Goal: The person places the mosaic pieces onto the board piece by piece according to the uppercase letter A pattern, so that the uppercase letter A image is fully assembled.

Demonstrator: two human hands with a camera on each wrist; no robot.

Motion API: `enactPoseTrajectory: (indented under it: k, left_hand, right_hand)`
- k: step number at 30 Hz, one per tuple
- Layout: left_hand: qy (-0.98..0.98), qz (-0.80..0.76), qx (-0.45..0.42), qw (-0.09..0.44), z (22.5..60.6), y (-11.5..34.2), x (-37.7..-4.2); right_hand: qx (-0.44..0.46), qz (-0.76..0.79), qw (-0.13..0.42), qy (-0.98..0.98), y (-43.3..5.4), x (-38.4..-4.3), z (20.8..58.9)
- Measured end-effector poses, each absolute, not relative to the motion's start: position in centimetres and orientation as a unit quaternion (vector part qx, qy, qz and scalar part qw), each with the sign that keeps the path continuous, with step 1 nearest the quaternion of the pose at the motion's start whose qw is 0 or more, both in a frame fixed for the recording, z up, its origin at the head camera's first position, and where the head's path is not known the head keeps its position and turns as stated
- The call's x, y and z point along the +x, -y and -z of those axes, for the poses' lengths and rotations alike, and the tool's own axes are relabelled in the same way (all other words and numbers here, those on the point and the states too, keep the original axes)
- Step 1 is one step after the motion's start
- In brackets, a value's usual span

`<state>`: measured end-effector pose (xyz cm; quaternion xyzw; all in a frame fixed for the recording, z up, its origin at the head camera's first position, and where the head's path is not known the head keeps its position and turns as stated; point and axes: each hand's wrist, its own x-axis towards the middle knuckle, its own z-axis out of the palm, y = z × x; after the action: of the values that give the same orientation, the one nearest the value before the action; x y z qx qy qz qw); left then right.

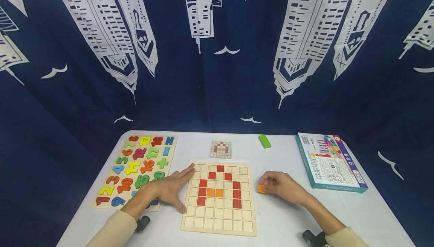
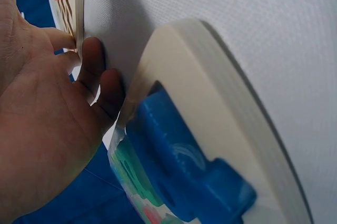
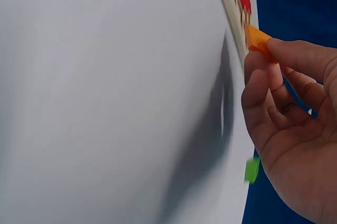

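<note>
A wooden grid board [image 1: 218,225] lies mid-table, with red square tiles [image 1: 236,194] forming an arch and two orange tiles [image 1: 215,192] side by side within it. My left hand [image 1: 171,189] rests along the board's left edge, fingers spread and thumb near its lower left side. Just right of the board, my right hand [image 1: 283,187] pinches an orange tile [image 3: 259,41] between thumb and fingertips. Above the board lies a small pattern card [image 1: 220,149] showing a similar grid design.
On the left, a number puzzle board [image 1: 135,171] full of coloured pieces sits partly under my left forearm. A green block [image 1: 264,141] lies at the back, and a teal-edged box [image 1: 330,162] at the right. Behind the table hangs a dark blue printed curtain [image 1: 203,88].
</note>
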<state>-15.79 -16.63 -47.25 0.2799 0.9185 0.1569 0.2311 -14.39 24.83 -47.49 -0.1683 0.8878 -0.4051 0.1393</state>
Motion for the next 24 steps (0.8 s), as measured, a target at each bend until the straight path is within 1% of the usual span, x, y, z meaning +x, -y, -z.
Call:
enactPoseTrajectory:
  k: [4, 10, 18, 24]
  left_hand:
    - [-0.919, -0.156, 0.279, 0.232, 47.3, 16.6, -15.8]
    - [-0.919, -0.154, 0.275, 0.236, 47.3, 16.6, -15.8]
    - [-0.919, -0.155, 0.278, 0.234, 47.1, 16.6, -15.8]
    - [-0.918, -0.156, 0.281, 0.232, 47.1, 16.7, -15.8]
  right_hand:
    - [-0.174, 0.420, 0.153, -0.877, -22.9, -14.7, 47.3]
    - [-0.211, 0.426, 0.155, -0.866, -19.8, -15.0, 47.1]
    - [-0.256, 0.404, 0.141, -0.867, -16.4, -15.3, 47.3]
    - [-0.269, 0.391, 0.132, -0.870, -15.1, -15.3, 48.0]
